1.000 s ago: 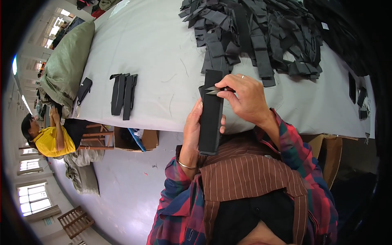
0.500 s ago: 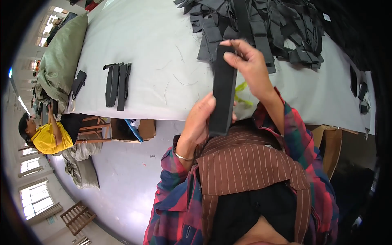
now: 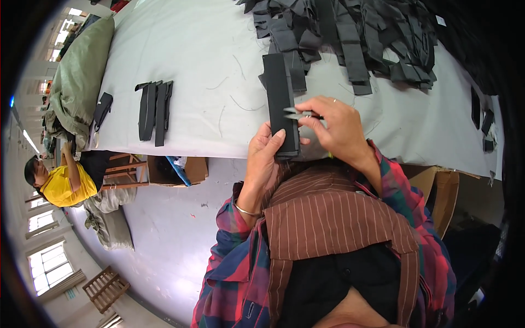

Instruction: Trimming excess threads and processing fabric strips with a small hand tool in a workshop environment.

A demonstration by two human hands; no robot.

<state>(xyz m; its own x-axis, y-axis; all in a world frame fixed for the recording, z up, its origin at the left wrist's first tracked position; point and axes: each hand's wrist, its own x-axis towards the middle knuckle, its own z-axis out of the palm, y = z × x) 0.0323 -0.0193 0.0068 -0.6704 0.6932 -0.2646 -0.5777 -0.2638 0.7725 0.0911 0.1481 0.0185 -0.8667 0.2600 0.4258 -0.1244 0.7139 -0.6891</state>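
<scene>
At far left, a co-worker in a yellow top (image 3: 68, 186) sits beyond the end of my pale tabletop (image 3: 197, 60). A bulging grey-green sack (image 3: 82, 71) lies along that end, with a small black pouch (image 3: 102, 111) just beside it. Next comes a row of black strips (image 3: 147, 112) laid side by side, and below the near edge an open carton (image 3: 195, 170). My left hand (image 3: 263, 153) grips the lower end of a flat black piece (image 3: 277, 101), thumb on its face; I hold it upright in front of me, near the tabletop's edge. My right hand (image 3: 339, 128) is closed around small metal snips (image 3: 298, 114), their 2 blades slightly parted, pointing left over the piece's right side; I can't tell whether they touch it. Beyond my hands spreads a heap of dark strips (image 3: 350, 41). At far right, 3 small dark pieces (image 3: 474, 109) lie near the tabletop's edge.
</scene>
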